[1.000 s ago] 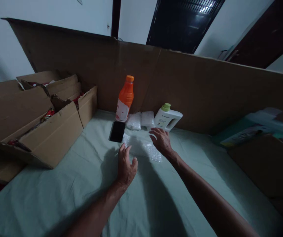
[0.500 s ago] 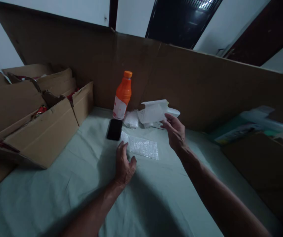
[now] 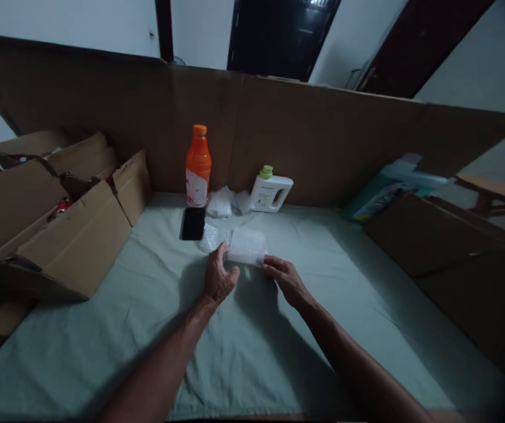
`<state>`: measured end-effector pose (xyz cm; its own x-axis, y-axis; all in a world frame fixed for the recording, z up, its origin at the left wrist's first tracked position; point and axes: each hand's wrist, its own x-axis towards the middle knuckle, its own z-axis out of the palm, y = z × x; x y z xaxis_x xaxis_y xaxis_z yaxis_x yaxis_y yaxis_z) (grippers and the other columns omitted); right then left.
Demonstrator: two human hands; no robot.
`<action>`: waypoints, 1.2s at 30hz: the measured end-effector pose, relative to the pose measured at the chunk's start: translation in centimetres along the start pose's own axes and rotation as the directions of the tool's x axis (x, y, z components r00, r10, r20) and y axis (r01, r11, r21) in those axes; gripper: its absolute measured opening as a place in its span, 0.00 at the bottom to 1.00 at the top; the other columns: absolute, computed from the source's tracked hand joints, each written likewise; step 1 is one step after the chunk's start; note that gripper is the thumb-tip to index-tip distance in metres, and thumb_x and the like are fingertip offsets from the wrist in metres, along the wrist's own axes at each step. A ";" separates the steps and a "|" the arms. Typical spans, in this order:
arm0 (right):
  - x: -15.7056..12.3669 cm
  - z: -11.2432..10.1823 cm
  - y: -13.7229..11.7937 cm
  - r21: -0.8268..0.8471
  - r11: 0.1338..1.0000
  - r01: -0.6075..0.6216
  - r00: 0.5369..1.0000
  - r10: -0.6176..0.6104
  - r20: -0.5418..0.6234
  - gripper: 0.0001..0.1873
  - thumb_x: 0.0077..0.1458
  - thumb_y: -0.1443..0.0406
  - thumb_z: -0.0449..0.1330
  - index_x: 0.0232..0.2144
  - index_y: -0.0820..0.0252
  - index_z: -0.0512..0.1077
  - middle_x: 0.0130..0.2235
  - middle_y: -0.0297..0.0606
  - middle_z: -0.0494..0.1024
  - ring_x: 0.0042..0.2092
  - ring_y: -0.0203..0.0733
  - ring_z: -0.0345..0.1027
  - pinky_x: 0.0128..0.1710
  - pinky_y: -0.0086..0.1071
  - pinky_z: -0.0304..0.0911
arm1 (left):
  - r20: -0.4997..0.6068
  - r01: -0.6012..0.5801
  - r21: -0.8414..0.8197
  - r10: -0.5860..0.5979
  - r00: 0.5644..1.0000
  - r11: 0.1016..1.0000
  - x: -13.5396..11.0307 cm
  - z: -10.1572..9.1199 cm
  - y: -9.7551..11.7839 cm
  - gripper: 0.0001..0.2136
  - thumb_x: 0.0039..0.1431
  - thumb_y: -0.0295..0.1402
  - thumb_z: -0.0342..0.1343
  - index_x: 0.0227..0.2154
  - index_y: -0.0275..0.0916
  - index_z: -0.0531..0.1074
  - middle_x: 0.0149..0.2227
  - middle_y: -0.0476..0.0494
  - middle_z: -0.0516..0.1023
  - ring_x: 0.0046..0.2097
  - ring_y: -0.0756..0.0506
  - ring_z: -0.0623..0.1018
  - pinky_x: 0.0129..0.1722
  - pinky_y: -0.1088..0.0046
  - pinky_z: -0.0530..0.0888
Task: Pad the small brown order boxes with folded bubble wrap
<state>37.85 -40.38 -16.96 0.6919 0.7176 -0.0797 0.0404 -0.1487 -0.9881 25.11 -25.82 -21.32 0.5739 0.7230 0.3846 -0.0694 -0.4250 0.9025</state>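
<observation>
Pinched at its lower right edge by my right hand point(image 3: 288, 281) is a whitish piece of bubble wrap point(image 3: 248, 245). Partly under it lies a flat, clear bubble wrap sheet point(image 3: 213, 236) on the green cloth. My left hand point(image 3: 219, 279) is open, thumb and fingers apart, close to the left edge of the held piece; whether it touches is unclear. A black smartphone point(image 3: 193, 224) lies just beyond it to the left. More crumpled bubble wrap point(image 3: 220, 203) rests behind, between an orange-capped bottle point(image 3: 198, 167) and a white jug with a green cap point(image 3: 271, 192).
Cardboard boxes point(image 3: 64, 244) with red packets inside stand at the left. At the right are a teal bottle point(image 3: 380, 191) and another cardboard box point(image 3: 450, 270). A tall cardboard panel point(image 3: 314, 141) closes off the back of the cloth-covered surface point(image 3: 146, 346).
My right hand has brought the bubble wrap piece down and toward me, over the flat sheet. The white jug, formerly mostly hidden behind that piece, now shows. The view has shifted right.
</observation>
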 end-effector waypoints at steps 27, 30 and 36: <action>-3.1 0.4 0.0 -0.814 0.448 0.370 0.906 -0.368 0.209 0.06 0.59 0.63 0.58 0.34 0.56 0.75 0.52 0.42 0.80 0.53 0.49 0.73 0.53 0.44 0.64 | 0.454 0.458 -0.381 -0.269 0.850 0.803 2.8 -4.8 0.9 0.31 0.38 0.31 0.71 0.50 0.38 0.75 0.47 0.40 0.79 0.50 0.42 0.76 0.49 0.69 0.70; -1.4 0.0 -2.3 -0.778 0.491 0.391 0.895 -0.399 0.198 0.10 0.62 0.59 0.56 0.36 0.55 0.75 0.52 0.41 0.79 0.54 0.48 0.72 0.54 0.43 0.63 | 0.593 0.548 -0.382 -0.258 0.763 0.744 2.3 -4.3 1.1 0.25 0.37 0.29 0.70 0.45 0.36 0.78 0.42 0.41 0.81 0.44 0.43 0.77 0.46 0.69 0.69; 5.0 -0.6 -2.8 -0.863 0.496 0.094 0.978 -0.208 -0.012 0.14 0.61 0.60 0.57 0.44 0.63 0.76 0.50 0.51 0.79 0.51 0.53 0.73 0.52 0.43 0.64 | 0.674 0.640 -0.415 -0.254 0.694 0.646 2.5 -5.0 0.3 0.12 0.39 0.34 0.65 0.30 0.36 0.79 0.27 0.48 0.79 0.28 0.50 0.75 0.33 0.73 0.71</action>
<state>41.65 -36.75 -14.52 0.6774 0.7243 0.1288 0.7074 -0.5932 -0.3843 22.39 -21.41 -19.09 0.9656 0.2426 -0.0934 -0.0161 0.4142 0.9100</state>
